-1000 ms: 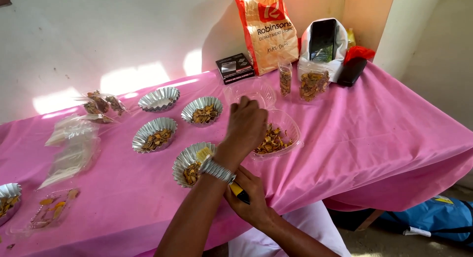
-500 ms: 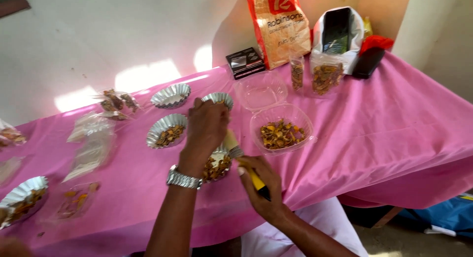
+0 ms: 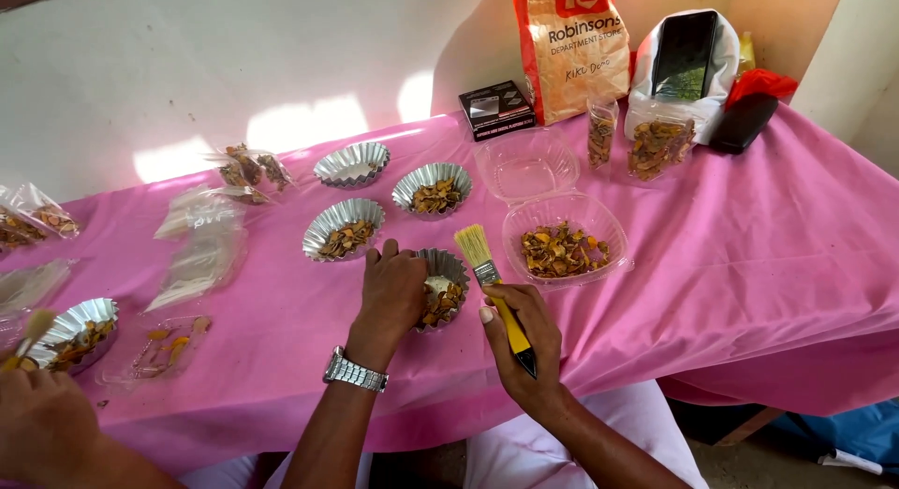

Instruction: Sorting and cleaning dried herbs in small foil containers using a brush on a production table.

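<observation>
My left hand (image 3: 393, 292), with a metal watch on the wrist, rests on the near fluted foil cup (image 3: 442, 288) and covers its left half; the cup holds yellow-brown dried pieces. My right hand (image 3: 521, 344) grips a small paintbrush (image 3: 491, 285) by its yellow and black handle, bristles pointing up and away, just right of that cup. A clear plastic clamshell (image 3: 562, 247) with more dried pieces lies open to the right of the brush.
Three more foil cups (image 3: 345, 229) (image 3: 432, 188) (image 3: 352, 164) stand behind on the pink tablecloth (image 3: 768, 264). Clear bags (image 3: 201, 255) lie left. Another person's hand (image 3: 42, 423) works at a foil cup (image 3: 80, 330) far left. A paper bag (image 3: 571, 49), small black box, phone and filled bags stand at the back.
My left hand has drawn back from over the cups and settled on the near cup. The brush in my right hand has come up into view beside it.
</observation>
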